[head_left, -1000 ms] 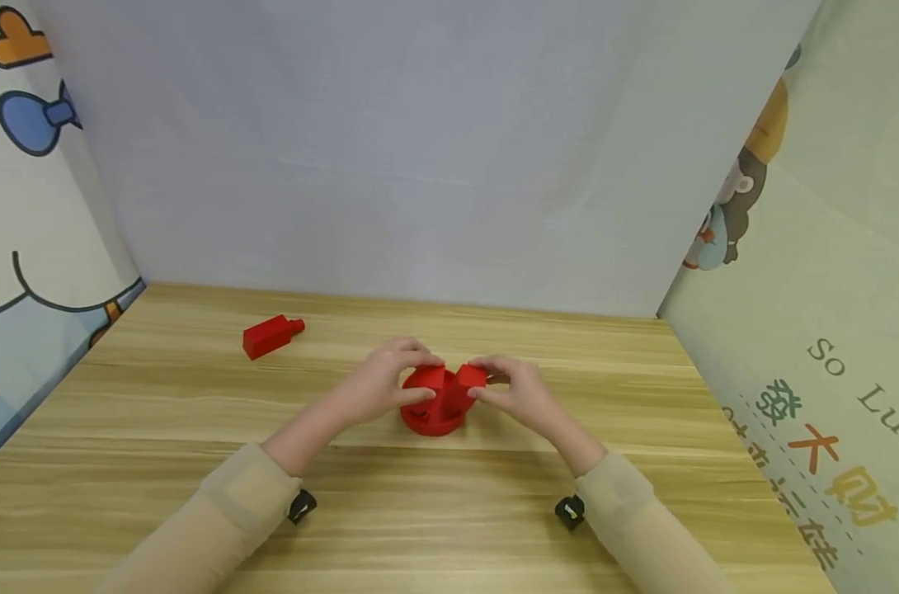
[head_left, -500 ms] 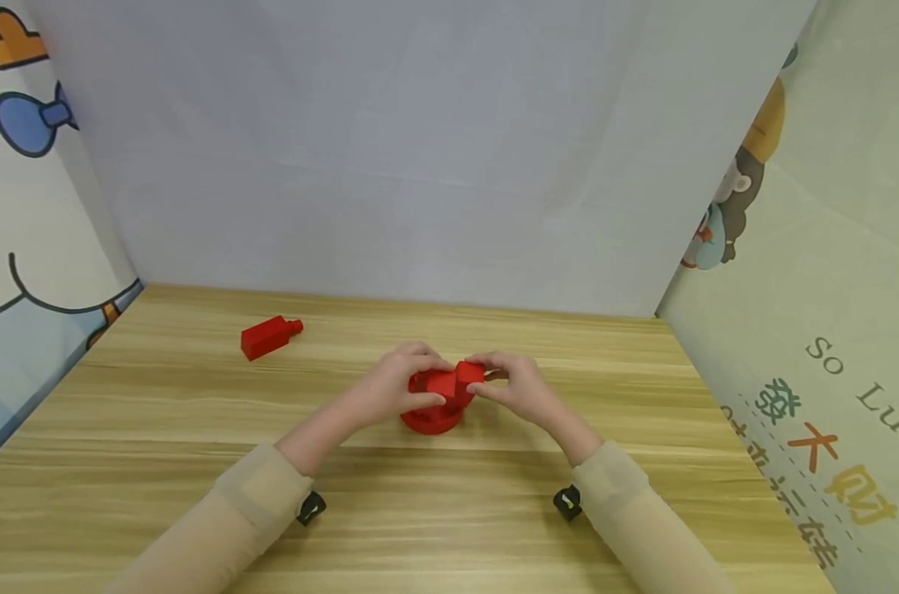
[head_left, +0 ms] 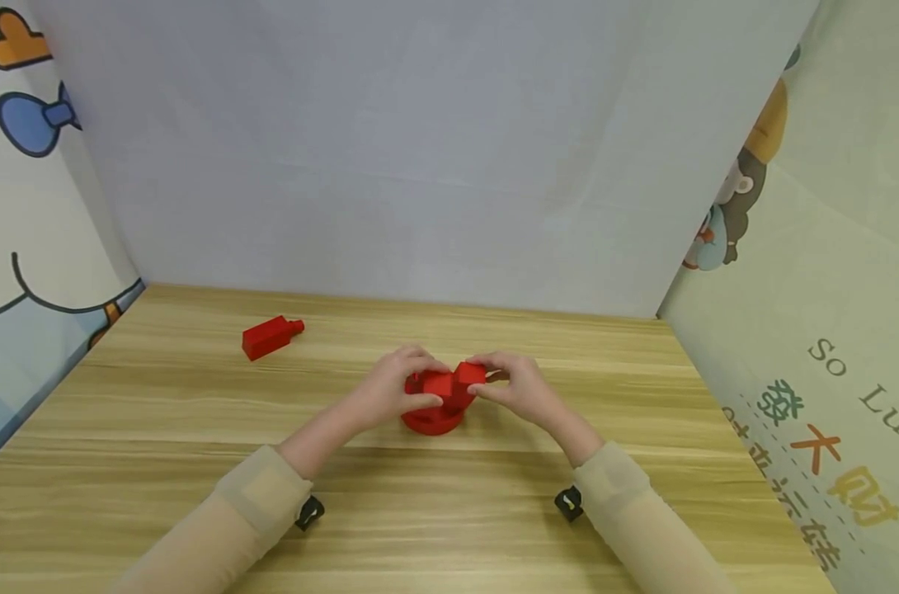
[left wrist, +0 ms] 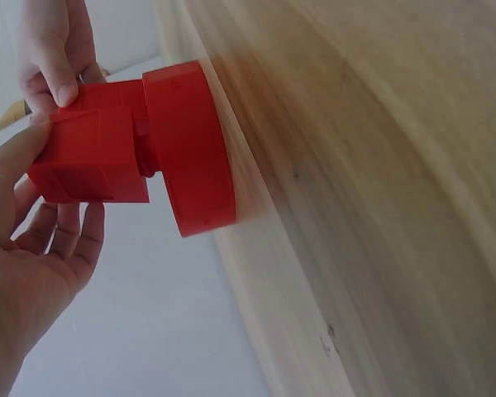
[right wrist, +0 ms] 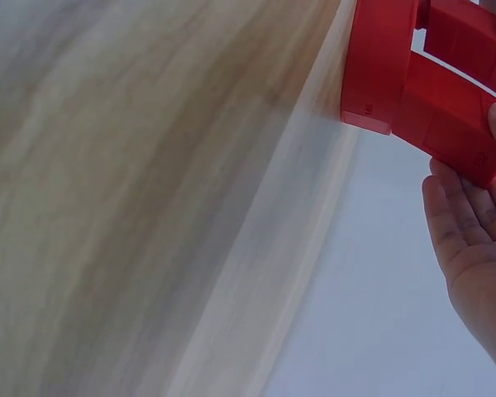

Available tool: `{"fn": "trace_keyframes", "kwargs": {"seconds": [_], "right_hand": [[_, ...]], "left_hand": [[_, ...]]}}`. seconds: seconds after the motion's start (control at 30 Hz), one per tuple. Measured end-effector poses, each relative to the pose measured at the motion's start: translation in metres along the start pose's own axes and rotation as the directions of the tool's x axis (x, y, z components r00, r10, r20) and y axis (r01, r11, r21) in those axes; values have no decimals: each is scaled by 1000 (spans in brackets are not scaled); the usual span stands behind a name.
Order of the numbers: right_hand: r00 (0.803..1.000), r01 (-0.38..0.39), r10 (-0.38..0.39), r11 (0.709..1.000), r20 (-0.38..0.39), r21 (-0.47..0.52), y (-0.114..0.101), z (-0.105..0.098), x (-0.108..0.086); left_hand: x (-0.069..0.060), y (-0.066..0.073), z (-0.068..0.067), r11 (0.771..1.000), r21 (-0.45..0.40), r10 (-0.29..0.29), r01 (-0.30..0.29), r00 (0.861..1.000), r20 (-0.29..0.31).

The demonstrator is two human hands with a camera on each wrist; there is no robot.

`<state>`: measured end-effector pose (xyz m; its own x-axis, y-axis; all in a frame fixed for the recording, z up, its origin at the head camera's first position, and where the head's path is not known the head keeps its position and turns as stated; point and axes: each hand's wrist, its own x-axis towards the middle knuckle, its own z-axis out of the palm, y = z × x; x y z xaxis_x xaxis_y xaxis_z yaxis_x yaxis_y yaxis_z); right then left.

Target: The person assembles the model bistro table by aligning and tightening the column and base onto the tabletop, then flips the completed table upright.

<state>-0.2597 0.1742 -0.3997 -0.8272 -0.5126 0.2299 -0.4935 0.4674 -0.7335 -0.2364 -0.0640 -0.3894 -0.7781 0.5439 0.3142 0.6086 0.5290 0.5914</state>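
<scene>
Gripping a red block (head_left: 438, 384) in the left hand (head_left: 397, 381), with thumb and fingers closed onto opposite sides, no farther apart than needed to span it. Likewise holding a second red block (head_left: 471, 374) in the right hand (head_left: 515, 386), between thumb and fingertips, at the end away from the round base (head_left: 432, 426). Set on the wooden surface (head_left: 435, 511), between both hands and below both blocks. In the left wrist view, showing a gap under the left-held block, bridged by a narrow peg (left wrist: 150, 154); in the right wrist view, showing no such gap under the right-held one. Hard to tell, with the joint partly covered, whether seated part way or only resting at an opening. Lying on its side well apart, toward the far left: a third red block (head_left: 267, 338).

To handle the left-held block well, probably best to line the peg up squarely with the base and work along that line, never at a slant. Apply force evenly through thumb and fingers, to avoid binding. Steady the base through the right-held block, lightly, without levering sideways, for fear of tipping. Leave fingertip room between the blocks.
</scene>
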Motion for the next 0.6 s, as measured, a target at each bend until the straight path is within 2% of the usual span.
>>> {"fn": "trace_keyframes", "kwargs": {"seconds": [0.17,0.27,0.37,0.5,0.6], "right_hand": [[1000,-15,15,1000,1,-11,0,0,-1],[1000,-13,13,1000,-4,-18,1,0,-2],[1000,6,-6,999,-9,-34,1,0,-2],[1000,15,-16,998,-11,-53,-1,0,-2],[1000,13,-13,998,-10,-55,-2,0,-2]], "left_hand": [[0,-7,2,999,-43,-11,11,1000,1],[0,-7,2,998,-54,-9,9,1000,6],[0,-5,2,998,-47,-33,32,999,-8],[1,4,6,993,-5,-121,120,990,-72],[2,12,9,978,10,-206,210,968,-145]]}}
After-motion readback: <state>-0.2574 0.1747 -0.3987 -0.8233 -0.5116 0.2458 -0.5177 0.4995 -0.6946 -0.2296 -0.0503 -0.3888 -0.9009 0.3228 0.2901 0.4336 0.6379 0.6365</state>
